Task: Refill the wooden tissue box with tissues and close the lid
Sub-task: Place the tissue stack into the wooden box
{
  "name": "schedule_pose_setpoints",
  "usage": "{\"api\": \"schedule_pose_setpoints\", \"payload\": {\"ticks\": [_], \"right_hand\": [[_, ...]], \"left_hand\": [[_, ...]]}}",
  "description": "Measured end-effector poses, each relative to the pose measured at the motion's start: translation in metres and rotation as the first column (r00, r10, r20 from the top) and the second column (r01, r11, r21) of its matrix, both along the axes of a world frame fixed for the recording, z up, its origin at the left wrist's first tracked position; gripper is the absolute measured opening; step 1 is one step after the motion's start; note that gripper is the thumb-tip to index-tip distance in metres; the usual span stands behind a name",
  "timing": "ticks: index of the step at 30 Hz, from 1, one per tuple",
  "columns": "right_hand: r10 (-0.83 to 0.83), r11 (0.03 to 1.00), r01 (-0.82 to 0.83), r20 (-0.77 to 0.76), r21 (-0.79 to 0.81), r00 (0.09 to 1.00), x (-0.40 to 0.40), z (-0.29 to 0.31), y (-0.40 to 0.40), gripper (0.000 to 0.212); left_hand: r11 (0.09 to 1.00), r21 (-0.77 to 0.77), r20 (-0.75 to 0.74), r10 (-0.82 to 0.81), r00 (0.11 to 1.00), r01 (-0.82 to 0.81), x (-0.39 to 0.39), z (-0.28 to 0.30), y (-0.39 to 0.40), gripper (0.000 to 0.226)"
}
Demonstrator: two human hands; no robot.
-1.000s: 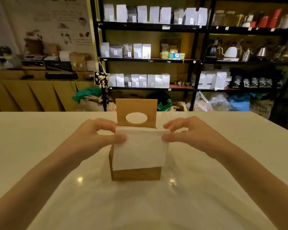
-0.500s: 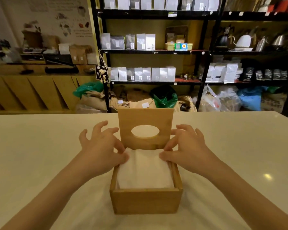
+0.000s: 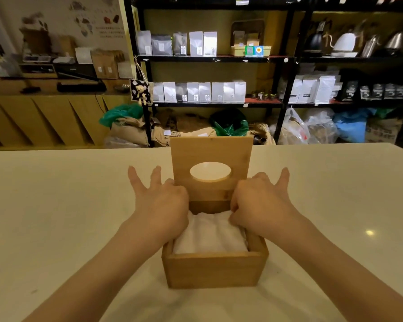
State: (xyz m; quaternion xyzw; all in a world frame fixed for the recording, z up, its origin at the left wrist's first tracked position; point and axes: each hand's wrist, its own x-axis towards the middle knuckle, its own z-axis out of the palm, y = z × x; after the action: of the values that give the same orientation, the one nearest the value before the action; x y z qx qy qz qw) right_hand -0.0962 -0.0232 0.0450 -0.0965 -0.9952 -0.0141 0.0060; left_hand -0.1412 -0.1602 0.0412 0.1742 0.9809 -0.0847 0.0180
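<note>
A square wooden tissue box (image 3: pixel 213 270) stands on the white table in front of me. Its lid (image 3: pixel 211 151), with an oval hole, stands upright at the far side. A white stack of tissues (image 3: pixel 209 235) lies inside the box, wrinkled along its far edge. My left hand (image 3: pixel 161 203) holds the stack's far left corner, thumb and first fingers down in the box and two outer fingers spread upward. My right hand (image 3: pixel 262 203) holds the far right corner with curled fingers, its little finger raised. The fingertips inside the box are hidden.
The white table (image 3: pixel 56 217) stretches wide on both sides of the box. Behind it stand black shelves (image 3: pixel 286 89) with bags and kettles, sacks on the floor, and a wooden counter (image 3: pixel 44 119) at the left.
Both hands have lowered the tissue stack from above the box down into it. The stack now sits deeper, below the rim, and the view has drawn closer.
</note>
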Motion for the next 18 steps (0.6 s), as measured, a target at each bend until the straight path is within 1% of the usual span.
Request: {"api": "schedule_pose_setpoints", "payload": {"ticks": [3, 7, 9, 11, 13, 14, 18], "right_hand": [[0.013, 0.999, -0.012, 0.029, -0.044, 1.0, 0.003, 0.002, 0.002, 0.01], [0.05, 0.996, -0.045, 0.069, -0.071, 0.996, 0.013, 0.009, 0.006, 0.019], [0.056, 0.989, -0.039, 0.113, -0.143, 0.992, 0.018, 0.015, 0.008, 0.025], [0.069, 0.978, -0.024, 0.213, -0.207, 0.975, 0.021, 0.016, 0.007, 0.036], [0.079, 0.982, -0.024, 0.3, -0.185, 0.95, 0.023, 0.013, 0.004, 0.046], [0.073, 0.987, -0.023, 0.317, -0.158, 0.946, 0.024, 0.011, 0.002, 0.048], [0.021, 0.997, 0.004, 0.313, -0.079, 0.95, 0.029, 0.005, -0.006, 0.052]], "left_hand": [[1.0, -0.005, 0.003, -0.024, 1.0, 0.024, 0.0, 0.001, -0.002, 0.013], [0.998, 0.052, 0.014, -0.026, 1.0, 0.025, 0.005, 0.008, -0.008, 0.033], [0.999, 0.023, 0.019, -0.026, 0.999, 0.026, 0.011, 0.008, -0.012, 0.043], [0.998, -0.045, 0.038, -0.043, 0.998, 0.045, 0.017, 0.004, -0.014, 0.048], [0.993, -0.104, 0.053, -0.046, 0.998, 0.051, 0.025, 0.0, -0.016, 0.051], [0.991, -0.124, 0.058, -0.044, 0.997, 0.051, 0.028, 0.0, -0.017, 0.052], [0.988, -0.142, 0.098, -0.039, 0.994, 0.053, 0.039, 0.004, -0.015, 0.052]]}}
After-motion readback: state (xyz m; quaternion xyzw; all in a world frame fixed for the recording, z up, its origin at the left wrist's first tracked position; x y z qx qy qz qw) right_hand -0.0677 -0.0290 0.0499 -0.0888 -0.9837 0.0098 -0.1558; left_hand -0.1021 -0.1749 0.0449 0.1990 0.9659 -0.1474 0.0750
